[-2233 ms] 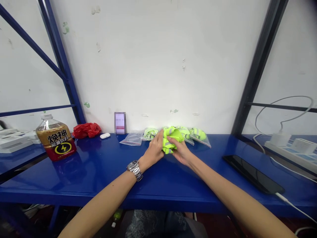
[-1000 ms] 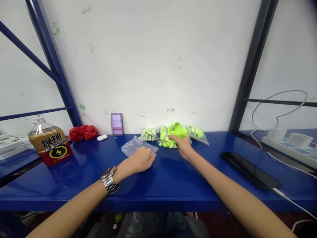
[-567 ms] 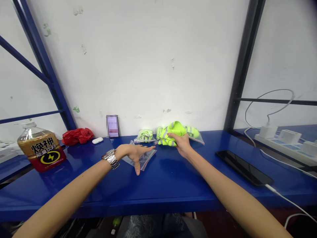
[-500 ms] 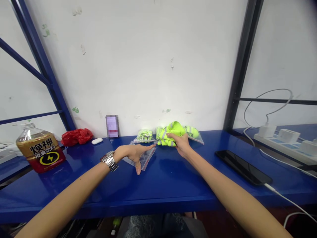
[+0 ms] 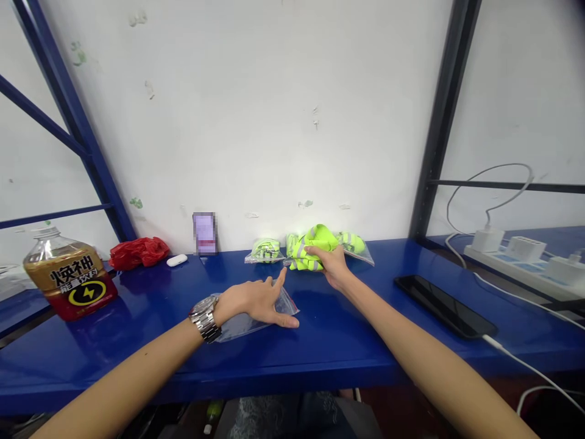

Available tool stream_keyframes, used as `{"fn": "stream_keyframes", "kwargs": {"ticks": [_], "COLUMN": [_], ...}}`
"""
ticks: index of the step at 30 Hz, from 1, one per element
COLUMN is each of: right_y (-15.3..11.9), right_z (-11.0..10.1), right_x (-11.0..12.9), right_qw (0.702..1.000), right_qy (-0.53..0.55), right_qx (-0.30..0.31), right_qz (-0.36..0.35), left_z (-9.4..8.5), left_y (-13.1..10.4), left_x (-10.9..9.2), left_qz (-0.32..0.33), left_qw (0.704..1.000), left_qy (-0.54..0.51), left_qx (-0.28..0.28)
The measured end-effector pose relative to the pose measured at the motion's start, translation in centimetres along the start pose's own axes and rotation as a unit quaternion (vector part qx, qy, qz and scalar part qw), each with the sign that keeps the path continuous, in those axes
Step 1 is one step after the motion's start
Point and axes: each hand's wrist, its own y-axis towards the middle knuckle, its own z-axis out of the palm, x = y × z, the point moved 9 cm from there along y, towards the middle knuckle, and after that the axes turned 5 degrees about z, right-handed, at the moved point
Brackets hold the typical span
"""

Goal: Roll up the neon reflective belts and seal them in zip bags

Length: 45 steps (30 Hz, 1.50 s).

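Note:
My left hand point(image 5: 260, 302), with a metal watch on its wrist, lies over a clear zip bag point(image 5: 242, 329) on the blue table, thumb and forefinger spread apart. The bag's red-edged opening shows beyond the fingers. My right hand point(image 5: 333, 263) grips a crumpled neon-yellow vest point(image 5: 315, 247) with grey reflective strips near the wall. On its left sits a bagged yellow vest point(image 5: 265, 250), and another bagged vest point(image 5: 353, 242) lies to its right, partly behind my hand.
A large drink bottle point(image 5: 70, 274), a red plastic bag point(image 5: 139, 252), a white case point(image 5: 177, 260) and an upright phone point(image 5: 205, 233) are at the left. On the right, a black phone point(image 5: 443, 305) charges by a white power strip point(image 5: 525, 262). The blue table edge point(image 5: 283, 381) runs in front.
My left hand has moved slightly right and nearer to me, and the clear bag has shifted towards me under it. My right hand still holds the vest in about the same place.

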Motion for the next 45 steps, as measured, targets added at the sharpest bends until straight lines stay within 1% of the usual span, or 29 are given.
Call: {"fn": "stream_keyframes", "kwargs": {"ticks": [2, 4, 5, 7, 10, 13, 16, 20, 23, 25, 29, 33, 35, 37, 39, 41, 43, 44, 45], "right_y": [0.0, 0.0, -0.1, -0.1, -0.3, -0.8, -1.5, -2.2, -2.2, -2.0, -2.2, -2.7, -2.9, -3.1, -3.2, -3.2, -3.4, -3.5, -3.5], "right_z": [0.1, 0.0, 0.0, -0.1, 0.1, 1.0, 2.3, 3.3, 3.4, 3.5, 3.8, 4.5, 4.7, 4.8, 4.8, 4.9, 5.1, 5.1, 5.0], "right_x": [0.0, 0.0, 0.1, 0.2, 0.1, 0.2, 0.5, 0.6, 0.5, 0.6, 1.1, 0.8, 0.8, 0.9, 0.8, 0.0, -1.1, -1.4, -1.4], "right_qw": [1.0, 1.0, 1.0, 1.0, 0.999, 0.995, 0.991, 0.992, 0.992, 0.99, 0.971, 0.963, 0.962, 0.964, 0.971, 0.981, 0.981, 0.98, 0.98], "right_qy": [-0.002, -0.001, 0.002, 0.013, 0.038, 0.07, 0.086, 0.072, 0.027, -0.026, -0.147, -0.172, -0.178, -0.179, -0.159, -0.109, -0.05, -0.03, -0.02], "right_qx": [0.002, -0.003, -0.005, -0.009, -0.002, 0.036, 0.075, 0.101, 0.12, 0.132, 0.149, 0.149, 0.138, 0.123, 0.124, 0.152, 0.184, 0.192, 0.192], "right_qz": [0.005, 0.011, 0.014, 0.02, 0.038, 0.062, 0.068, 0.035, -0.006, -0.04, -0.119, -0.145, -0.151, -0.154, -0.129, -0.056, 0.025, 0.047, 0.049], "left_z": [0.1, -0.4, -1.0, -2.4, -4.4, -5.3, -5.6, -6.0, -6.1, -6.0, -5.7, -5.7, -5.8, -5.8, -5.7, -5.6, -5.5, -5.5, -5.6], "left_y": [0.5, 1.2, 1.5, 1.8, 1.4, 0.7, 0.3, -0.1, -0.4, -0.5, -0.3, -0.4, -0.4, -0.4, -0.4, -0.3, -0.2, -0.2, -0.2], "left_x": [-0.2, 0.2, 0.4, 0.9, 1.4, 1.3, 0.3, -1.0, -1.6, -1.8, -2.0, -2.1, -2.0, -1.8, -1.8, -1.9, -2.1, -2.2, -2.3], "left_qz": [0.002, 0.006, 0.013, 0.03, 0.038, 0.043, 0.061, 0.072, 0.079, 0.08, 0.083, 0.103, 0.112, 0.117, 0.124, 0.131, 0.136, 0.135, 0.134], "left_qw": [1.0, 0.999, 0.998, 0.991, 0.964, 0.932, 0.907, 0.88, 0.867, 0.864, 0.864, 0.856, 0.853, 0.856, 0.861, 0.867, 0.871, 0.872, 0.873], "left_qy": [0.022, 0.023, 0.02, 0.021, 0.046, 0.066, 0.081, 0.095, 0.118, 0.126, 0.135, 0.134, 0.13, 0.119, 0.101, 0.086, 0.077, 0.079, 0.084], "left_qx": [-0.006, -0.032, -0.058, -0.132, -0.26, -0.354, -0.408, -0.459, -0.478, -0.481, -0.478, -0.489, -0.494, -0.49, -0.482, -0.474, -0.466, -0.463, -0.462]}}
